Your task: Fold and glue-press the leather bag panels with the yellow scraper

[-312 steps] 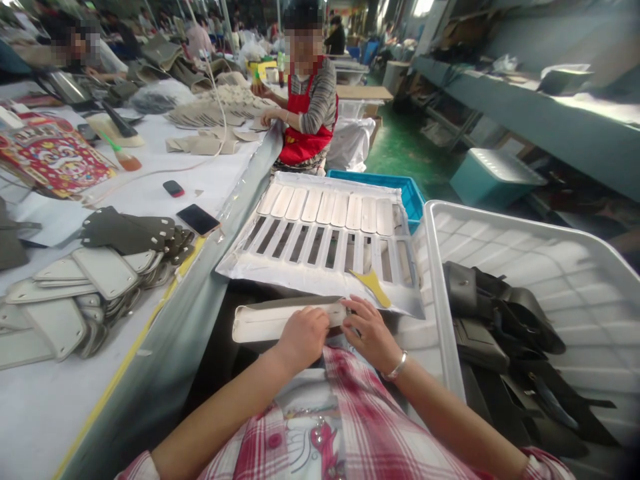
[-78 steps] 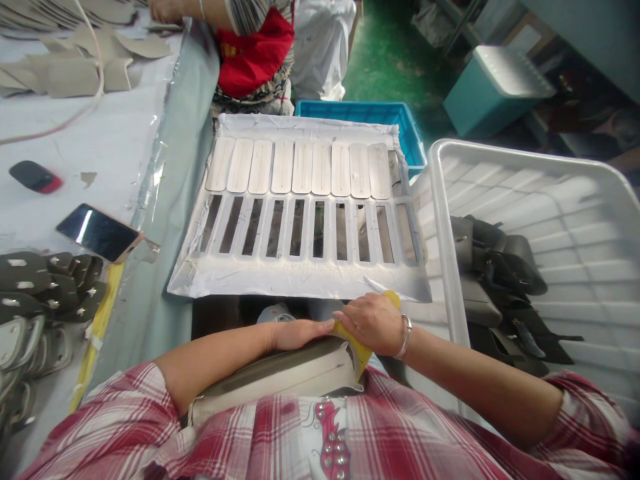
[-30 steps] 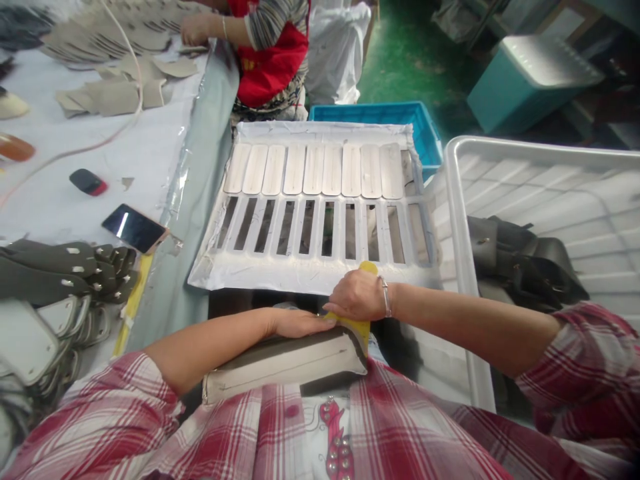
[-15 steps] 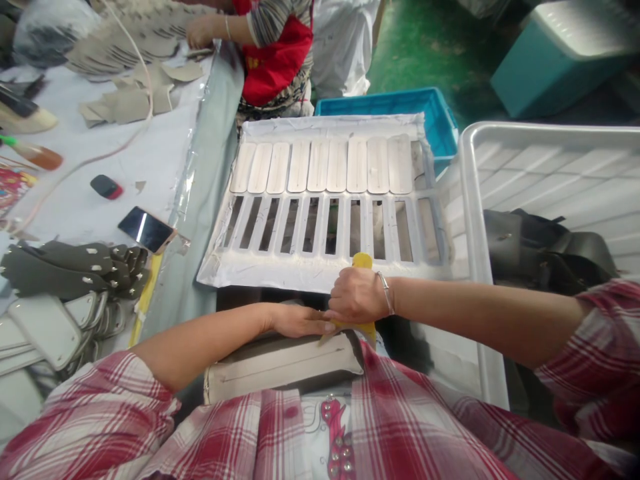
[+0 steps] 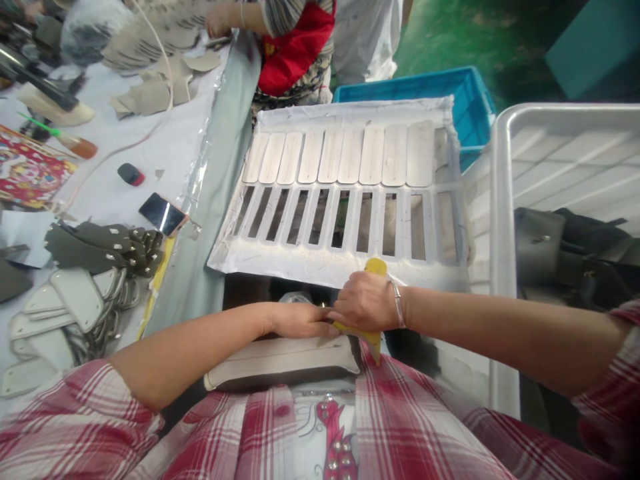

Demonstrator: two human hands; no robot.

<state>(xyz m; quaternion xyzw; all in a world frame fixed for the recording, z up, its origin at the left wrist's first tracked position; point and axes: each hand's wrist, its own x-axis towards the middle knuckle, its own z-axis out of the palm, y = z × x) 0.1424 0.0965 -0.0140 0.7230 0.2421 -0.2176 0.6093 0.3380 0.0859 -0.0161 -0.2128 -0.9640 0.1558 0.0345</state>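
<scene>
Close to my waist lies a dark grey leather bag piece with a long pale bottom panel (image 5: pixel 280 363), a thin line running along it. My left hand (image 5: pixel 303 321) rests along its far edge, fingers stretched to the right and gripping that edge. Wrapped round a yellow scraper (image 5: pixel 376 268) is my right hand (image 5: pixel 364 301), just beside the left fingertips. The scraper's lower tip points down at the panel's right end. Just beyond both hands, a white covered rack (image 5: pixel 260 259) holds a row of pale rounded strips (image 5: pixel 330 155) above a row of slots.
A white plastic crate (image 5: pixel 504 267) with dark leather pieces (image 5: pixel 565 250) stands at right, a blue crate (image 5: pixel 415 90) behind the rack. On the left table (image 5: pixel 145 150) lie a phone (image 5: pixel 163 213), grey parts (image 5: pixel 103 247) and white panels (image 5: pixel 75 300). A co-worker's arm (image 5: pixel 250 17) reaches in.
My view has shifted, so the table and rack sit farther right. The scraper's lower tip now shows more clearly past my right hand. Both hands keep their grips.
</scene>
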